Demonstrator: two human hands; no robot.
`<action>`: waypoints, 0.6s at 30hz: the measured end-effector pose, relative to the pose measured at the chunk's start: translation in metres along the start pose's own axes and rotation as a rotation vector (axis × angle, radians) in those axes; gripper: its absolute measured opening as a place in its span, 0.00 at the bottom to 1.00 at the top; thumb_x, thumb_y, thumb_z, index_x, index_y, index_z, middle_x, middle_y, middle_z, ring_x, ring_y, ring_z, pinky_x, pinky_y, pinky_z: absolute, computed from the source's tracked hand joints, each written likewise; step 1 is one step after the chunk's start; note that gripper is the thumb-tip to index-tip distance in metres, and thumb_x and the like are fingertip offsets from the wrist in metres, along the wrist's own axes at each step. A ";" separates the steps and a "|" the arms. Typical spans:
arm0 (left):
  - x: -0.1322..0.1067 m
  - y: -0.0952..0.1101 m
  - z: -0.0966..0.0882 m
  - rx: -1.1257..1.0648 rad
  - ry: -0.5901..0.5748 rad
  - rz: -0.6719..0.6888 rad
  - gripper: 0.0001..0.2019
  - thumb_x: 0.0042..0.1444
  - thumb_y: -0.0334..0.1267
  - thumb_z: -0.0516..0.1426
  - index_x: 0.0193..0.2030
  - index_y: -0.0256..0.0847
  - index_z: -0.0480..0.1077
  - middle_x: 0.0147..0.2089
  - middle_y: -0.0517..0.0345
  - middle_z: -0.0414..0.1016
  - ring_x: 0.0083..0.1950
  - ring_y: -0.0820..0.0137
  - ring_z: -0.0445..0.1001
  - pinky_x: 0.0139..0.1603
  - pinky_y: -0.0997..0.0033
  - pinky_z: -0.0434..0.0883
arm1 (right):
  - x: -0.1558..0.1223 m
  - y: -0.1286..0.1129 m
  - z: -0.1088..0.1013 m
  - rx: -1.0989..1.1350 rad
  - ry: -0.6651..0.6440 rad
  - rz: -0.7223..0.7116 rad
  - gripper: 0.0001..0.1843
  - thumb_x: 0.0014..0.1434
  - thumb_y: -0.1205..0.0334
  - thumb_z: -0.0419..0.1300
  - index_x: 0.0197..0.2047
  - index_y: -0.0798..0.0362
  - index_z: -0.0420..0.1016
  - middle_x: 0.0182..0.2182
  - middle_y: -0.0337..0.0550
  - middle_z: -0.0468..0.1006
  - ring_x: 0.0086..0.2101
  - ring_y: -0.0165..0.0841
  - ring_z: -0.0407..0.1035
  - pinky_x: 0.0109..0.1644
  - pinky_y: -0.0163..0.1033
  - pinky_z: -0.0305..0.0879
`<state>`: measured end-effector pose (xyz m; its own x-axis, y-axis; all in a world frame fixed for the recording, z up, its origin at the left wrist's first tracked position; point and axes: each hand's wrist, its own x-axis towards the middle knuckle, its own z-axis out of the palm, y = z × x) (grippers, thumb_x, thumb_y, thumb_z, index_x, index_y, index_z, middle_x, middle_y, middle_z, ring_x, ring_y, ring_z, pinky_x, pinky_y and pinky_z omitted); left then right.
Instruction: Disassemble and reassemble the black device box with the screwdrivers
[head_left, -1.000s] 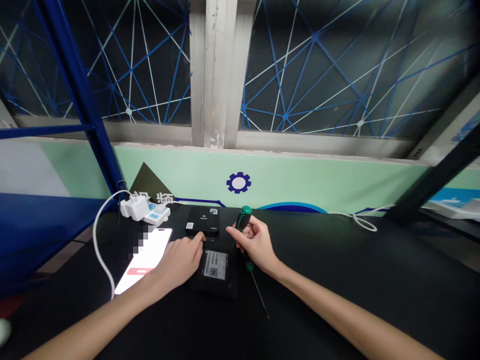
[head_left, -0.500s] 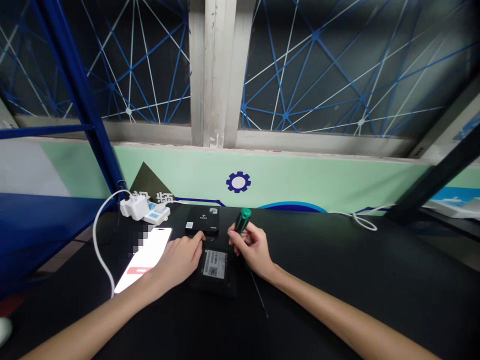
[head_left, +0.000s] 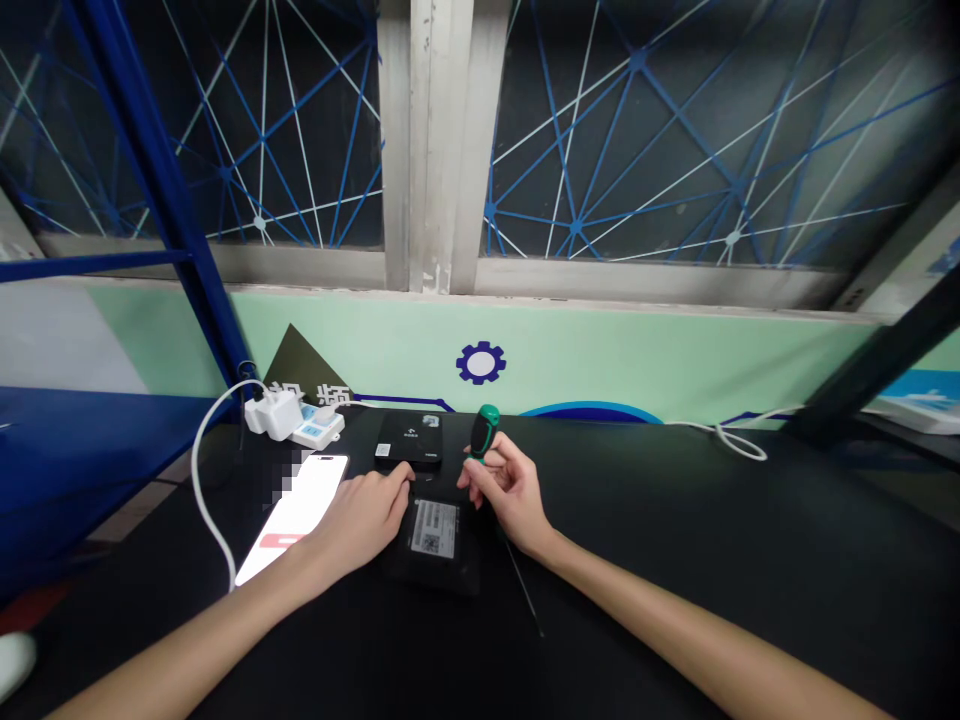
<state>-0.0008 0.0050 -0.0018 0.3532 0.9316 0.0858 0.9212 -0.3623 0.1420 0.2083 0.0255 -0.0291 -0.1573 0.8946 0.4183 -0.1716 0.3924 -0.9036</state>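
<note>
Over the table, going by the head view, the right hand has a closed pinch on a green-and-black screwdriver, thumb and fingers round the low end of the handle. The handle leans a little and sticks up above the grip; its tip is lost in the dark, so can't tell if it's touching anything.

Just left of that grip and a bit nearer the person is the box, lying flat, label up. The left hand rests at its far left edge, fingers curled; can't really tell how tightly they've got it.

Beyond the grip, off to the left, sits another black box, the router. Farther left, lit phone, partly under the left forearm. A thin rod pokes out toward the person from below the grip.
</note>
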 end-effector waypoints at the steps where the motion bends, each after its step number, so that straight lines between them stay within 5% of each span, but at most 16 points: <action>1: 0.000 -0.001 0.000 -0.002 0.000 0.003 0.15 0.71 0.37 0.41 0.53 0.43 0.67 0.34 0.53 0.78 0.37 0.57 0.79 0.33 0.66 0.65 | 0.000 0.001 -0.001 -0.002 -0.015 -0.010 0.15 0.62 0.51 0.64 0.40 0.52 0.67 0.25 0.37 0.77 0.20 0.25 0.64 0.23 0.30 0.63; 7: 0.000 -0.002 0.000 -0.001 0.002 0.008 0.15 0.71 0.37 0.42 0.52 0.43 0.67 0.34 0.53 0.77 0.36 0.58 0.79 0.33 0.67 0.64 | -0.002 0.002 -0.004 -0.049 -0.069 -0.055 0.14 0.66 0.50 0.59 0.44 0.53 0.71 0.27 0.39 0.76 0.22 0.27 0.65 0.25 0.32 0.63; 18: 0.000 -0.002 -0.002 -0.003 0.005 0.011 0.15 0.70 0.37 0.42 0.52 0.44 0.68 0.34 0.53 0.77 0.37 0.57 0.79 0.34 0.66 0.66 | 0.000 0.000 -0.001 -0.044 0.010 0.028 0.17 0.61 0.48 0.64 0.42 0.52 0.70 0.24 0.40 0.79 0.20 0.27 0.65 0.22 0.31 0.60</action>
<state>-0.0027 0.0054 -0.0003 0.3629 0.9272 0.0924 0.9166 -0.3731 0.1439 0.2092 0.0261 -0.0293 -0.1515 0.9076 0.3916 -0.1240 0.3756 -0.9184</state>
